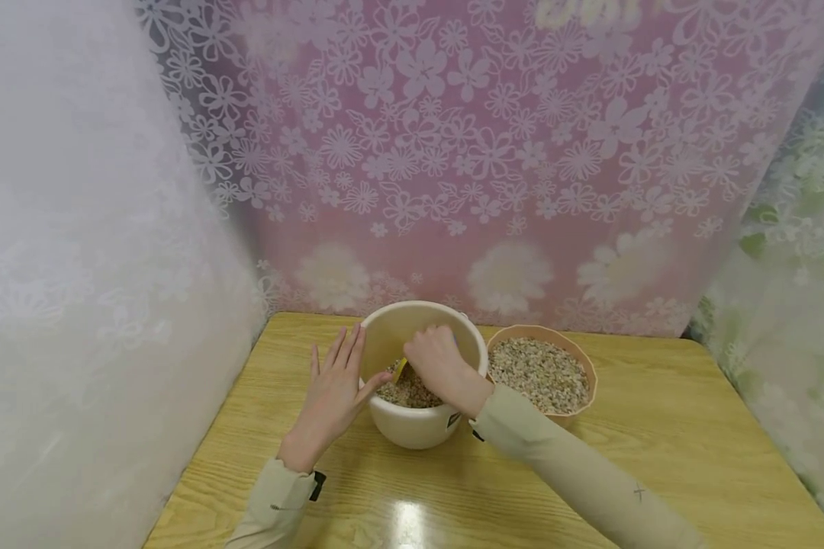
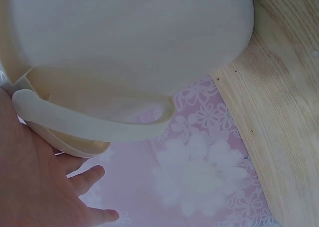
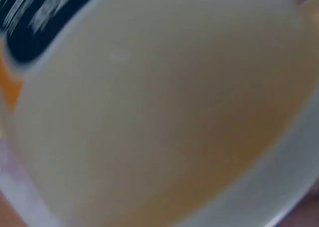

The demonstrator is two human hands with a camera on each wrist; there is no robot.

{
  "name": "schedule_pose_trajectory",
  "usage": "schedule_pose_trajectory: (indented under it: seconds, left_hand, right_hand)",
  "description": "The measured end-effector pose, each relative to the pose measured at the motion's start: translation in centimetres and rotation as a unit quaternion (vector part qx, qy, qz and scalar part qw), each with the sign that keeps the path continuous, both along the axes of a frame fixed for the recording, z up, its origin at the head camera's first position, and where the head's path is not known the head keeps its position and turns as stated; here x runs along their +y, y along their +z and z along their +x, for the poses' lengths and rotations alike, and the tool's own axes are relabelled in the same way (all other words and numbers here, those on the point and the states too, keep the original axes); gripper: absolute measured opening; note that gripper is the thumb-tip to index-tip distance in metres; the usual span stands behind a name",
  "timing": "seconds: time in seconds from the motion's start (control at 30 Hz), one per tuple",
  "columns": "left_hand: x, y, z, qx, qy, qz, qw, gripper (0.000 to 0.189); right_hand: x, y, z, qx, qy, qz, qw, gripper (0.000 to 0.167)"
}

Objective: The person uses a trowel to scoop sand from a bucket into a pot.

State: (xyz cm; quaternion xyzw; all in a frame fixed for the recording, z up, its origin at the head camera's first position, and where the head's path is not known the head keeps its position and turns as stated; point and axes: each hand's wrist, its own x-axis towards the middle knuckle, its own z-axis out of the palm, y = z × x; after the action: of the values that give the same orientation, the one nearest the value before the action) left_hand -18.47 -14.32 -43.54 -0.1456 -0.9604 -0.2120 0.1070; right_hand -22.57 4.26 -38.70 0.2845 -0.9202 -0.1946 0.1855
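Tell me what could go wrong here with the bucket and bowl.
The white bucket might shift or tip, since the left hand rests against its rim with straight fingers. The peach bowl could be bumped, as the right sleeve passes close beside it, perhaps spilling loose grains onto the table.

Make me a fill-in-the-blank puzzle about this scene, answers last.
In the head view, the bowl is to the ____ of the bucket.
The right hand seems to hold a thing coloured ____.
The left hand rests on the bucket, its ____ over the rim.
The pink cloth behind is patterned with ____.
Missing words: right; yellow; thumb; flowers.
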Motion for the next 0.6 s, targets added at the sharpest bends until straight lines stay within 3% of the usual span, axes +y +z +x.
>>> schedule_pose_trajectory:
  seconds: [0.23,0.37,0.6]
  left_hand:
    - [0.0,0.0,0.0,0.004,0.004,0.000,1.0000,0.090]
    - [0.1,0.1,0.1,0.000,0.004,-0.004,1.0000,0.091]
    - [0.1,0.0,0.0,0.004,0.004,-0.003,1.0000,0.091]
  right_hand:
    - [-0.1,-0.2,-2.1,0.028,0.049,0.101,0.9933,0.006]
    - [0.2,-0.3,-2.9,0.044,0.077,0.138,0.9864,0.007]
    - [1.0,0.5,-3.3,0.011,0.098,0.109,0.9892,0.012]
